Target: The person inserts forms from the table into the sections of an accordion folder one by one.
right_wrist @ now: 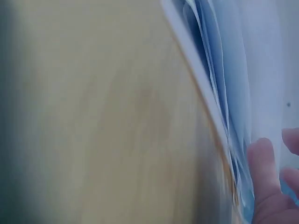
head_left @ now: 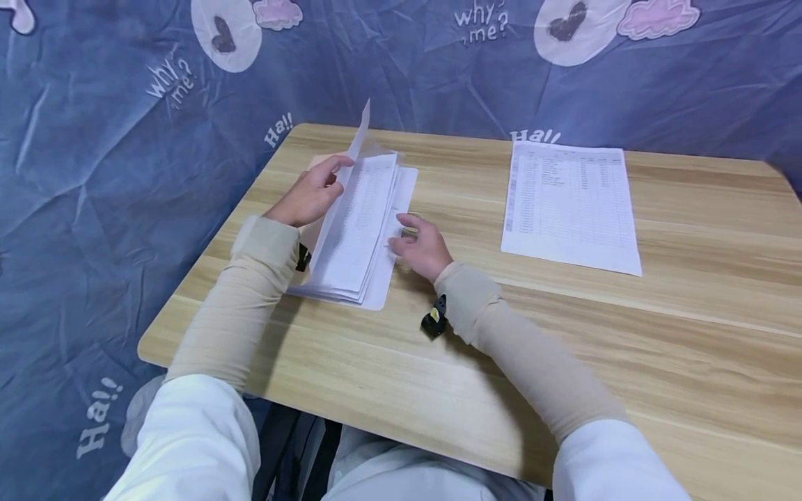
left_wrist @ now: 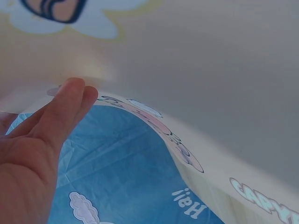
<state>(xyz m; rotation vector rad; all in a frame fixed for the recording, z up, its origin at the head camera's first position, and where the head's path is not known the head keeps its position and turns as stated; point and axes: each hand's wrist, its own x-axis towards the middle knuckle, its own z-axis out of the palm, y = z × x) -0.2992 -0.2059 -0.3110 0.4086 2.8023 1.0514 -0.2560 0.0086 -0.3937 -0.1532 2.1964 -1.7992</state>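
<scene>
A paper folder with a cartoon-printed cover lies at the left of the table, several loose sheets stacked inside. My left hand holds its raised cover by the edge, tilted up over the left side. From below in the left wrist view, the fingers touch the printed cover. My right hand is beside the folder's right edge, thumb and fingers apart. In the right wrist view its fingers are close to the sheet edges; whether they touch is unclear.
A separate printed sheet with a table grid lies flat on the right half of the wooden table. Blue patterned cloth hangs behind and to the left of the table. Each wrist carries a small black camera.
</scene>
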